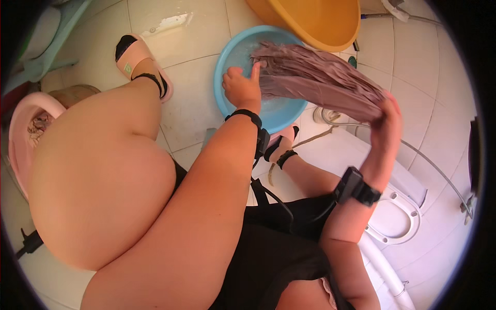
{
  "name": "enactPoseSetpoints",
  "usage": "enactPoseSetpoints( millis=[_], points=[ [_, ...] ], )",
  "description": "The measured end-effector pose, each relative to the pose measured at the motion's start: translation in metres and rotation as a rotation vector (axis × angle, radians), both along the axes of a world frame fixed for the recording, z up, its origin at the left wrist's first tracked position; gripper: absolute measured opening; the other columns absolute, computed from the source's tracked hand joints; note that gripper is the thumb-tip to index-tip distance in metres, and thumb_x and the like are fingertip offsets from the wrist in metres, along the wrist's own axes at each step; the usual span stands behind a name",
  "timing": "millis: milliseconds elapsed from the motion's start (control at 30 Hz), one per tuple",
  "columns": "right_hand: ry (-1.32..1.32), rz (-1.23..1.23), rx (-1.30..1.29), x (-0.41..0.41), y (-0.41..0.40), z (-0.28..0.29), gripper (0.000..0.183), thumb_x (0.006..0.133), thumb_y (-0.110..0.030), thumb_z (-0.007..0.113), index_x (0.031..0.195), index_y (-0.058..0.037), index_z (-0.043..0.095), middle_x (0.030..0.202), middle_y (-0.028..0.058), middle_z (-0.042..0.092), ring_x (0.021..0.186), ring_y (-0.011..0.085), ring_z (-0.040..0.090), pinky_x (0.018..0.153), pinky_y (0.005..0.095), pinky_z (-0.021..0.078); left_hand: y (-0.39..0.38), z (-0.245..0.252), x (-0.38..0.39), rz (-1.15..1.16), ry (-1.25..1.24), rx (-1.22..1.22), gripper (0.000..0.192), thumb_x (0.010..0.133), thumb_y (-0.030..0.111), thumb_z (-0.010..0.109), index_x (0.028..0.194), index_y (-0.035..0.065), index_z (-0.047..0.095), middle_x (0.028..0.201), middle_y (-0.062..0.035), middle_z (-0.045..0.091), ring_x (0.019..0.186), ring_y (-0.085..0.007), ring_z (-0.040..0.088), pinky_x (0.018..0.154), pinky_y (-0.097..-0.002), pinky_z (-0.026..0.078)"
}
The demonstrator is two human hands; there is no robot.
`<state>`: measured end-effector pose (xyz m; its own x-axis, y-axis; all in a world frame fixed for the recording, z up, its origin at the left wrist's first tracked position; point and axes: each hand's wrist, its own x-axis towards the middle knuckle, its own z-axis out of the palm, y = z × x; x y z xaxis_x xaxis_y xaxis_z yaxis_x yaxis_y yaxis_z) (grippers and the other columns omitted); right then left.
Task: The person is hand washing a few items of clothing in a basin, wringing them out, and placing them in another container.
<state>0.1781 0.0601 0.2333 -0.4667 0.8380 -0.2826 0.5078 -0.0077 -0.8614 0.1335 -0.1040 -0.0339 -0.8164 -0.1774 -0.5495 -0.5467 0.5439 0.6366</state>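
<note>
A wet mauve-brown cloth [310, 79] stretches in bunched folds from over a light blue plastic basin [221, 83] to the right. My right hand [387, 110] grips its right end, raised beyond the basin's rim. Above the basin is my left hand [242, 87], its fingers curled and its thumb standing apart beside the cloth's left end. Nothing shows between that thumb and the fingers. Cloudy water [240, 50] shows inside the basin. Each wrist wears a black strapped device, the left one [262, 141] and the right one [356, 186].
An orange-yellow basin [321, 23] adjoins the blue one at the far side. A white toilet seat [410, 228] and a grey hose [430, 164] are on the right. To the left stands a pink plastic container [19, 128]. My slippered foot [141, 64] rests on the tiled floor [190, 89].
</note>
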Motion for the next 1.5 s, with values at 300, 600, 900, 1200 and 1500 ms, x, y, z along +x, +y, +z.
enactPoseSetpoints(
  millis=[300, 600, 900, 1200, 1500],
  points=[
    [0.473, -0.251, 0.434, 0.006, -0.056, 0.100, 0.039, 0.073, -0.002, 0.050, 0.111, 0.0086, 0.053, 0.102, 0.0196, 0.058, 0.098, 0.0331, 0.058, 0.090, 0.0462, 0.0479, 0.002, 0.013, -0.002, 0.099, -0.080, -0.028, 0.060, 0.071, 0.060, 0.069, 0.099, 0.0092, 0.055, 0.104, -0.0119, 0.056, 0.101, -0.0332, 0.053, 0.079, -0.0448, 0.048],
    [0.368, -0.310, 0.085, 0.001, -0.018, -0.063, 0.023, 0.069, 0.001, 0.052, 0.092, 0.0015, 0.057, 0.089, 0.0078, 0.055, 0.084, 0.0180, 0.052, 0.080, 0.0301, 0.0444, 0.004, 0.005, 0.003, 0.089, 0.001, -0.104, 0.063, 0.070, 0.061, 0.070, 0.102, 0.0084, 0.054, 0.104, -0.0128, 0.054, 0.104, -0.0339, 0.051, 0.083, -0.0440, 0.047],
    [-0.387, 0.239, 0.499, 0.067, -0.018, -0.260, 0.045, 0.067, -0.010, 0.065, 0.109, -0.0051, 0.051, 0.097, 0.0184, 0.058, 0.090, 0.0353, 0.057, 0.080, 0.0411, 0.0455, 0.025, 0.001, 0.005, -0.017, -0.046, -0.073, 0.065, 0.076, 0.058, 0.067, 0.112, 0.0070, 0.050, 0.110, -0.0179, 0.052, 0.106, -0.0372, 0.050, 0.086, -0.0453, 0.046],
    [-0.409, 0.786, 0.351, 0.058, -0.062, -0.303, 0.059, 0.066, -0.006, 0.069, 0.120, -0.0105, 0.048, 0.109, 0.0207, 0.057, 0.107, 0.0395, 0.051, 0.092, 0.0448, 0.0422, 0.028, -0.018, -0.006, 0.263, -0.542, 0.217, 0.089, 0.076, 0.059, 0.067, 0.136, 0.0031, 0.031, 0.134, -0.0235, 0.043, 0.120, -0.0391, 0.047, 0.096, -0.0451, 0.043],
    [-0.103, -0.219, -0.316, 0.007, -0.051, -0.270, 0.033, 0.077, -0.003, 0.055, 0.110, -0.0075, 0.053, 0.084, 0.0079, 0.059, 0.070, 0.0202, 0.056, 0.066, 0.0315, 0.0462, 0.046, -0.008, -0.035, 0.344, -1.013, 0.748, 0.088, 0.078, 0.060, 0.063, 0.143, 0.0107, 0.029, 0.142, -0.0167, 0.037, 0.127, -0.0332, 0.039, 0.100, -0.0639, 0.027]
  ],
)
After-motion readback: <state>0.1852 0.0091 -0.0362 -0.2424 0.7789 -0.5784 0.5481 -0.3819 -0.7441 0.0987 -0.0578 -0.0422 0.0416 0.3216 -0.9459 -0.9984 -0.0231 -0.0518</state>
